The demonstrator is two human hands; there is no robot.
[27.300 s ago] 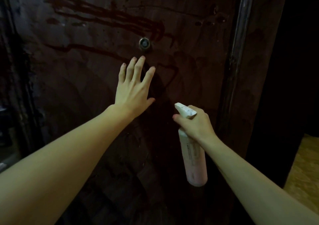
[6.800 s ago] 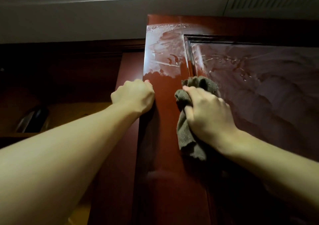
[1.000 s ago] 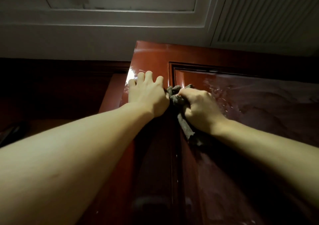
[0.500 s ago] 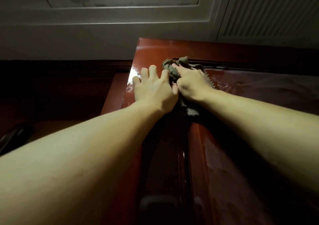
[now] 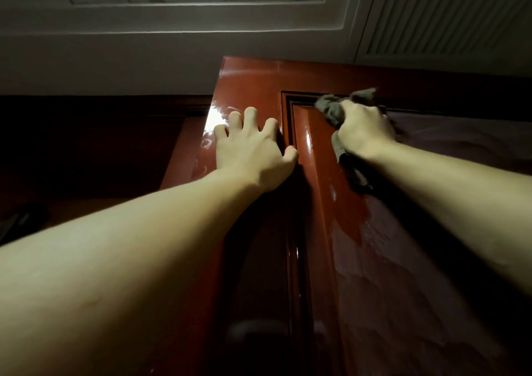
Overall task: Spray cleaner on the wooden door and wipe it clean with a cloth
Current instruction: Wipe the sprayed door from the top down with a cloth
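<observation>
Head view: two hands reach up one wooden door [image 5: 250, 87]. The left hand [image 5: 250, 153] lies flat, fingers spread, beside the panel moulding. The right hand [image 5: 364, 129] clutches one grey cloth [image 5: 331, 110], pressing it against the panel's top corner.

No text, label, brand, number or sign can be read anywhere. The wooden door [image 5: 250, 93] around the hands shows only glossy sheen and wet streaks, and the dim lower part, perhaps too dark to judge, shows no lettering either.
</observation>
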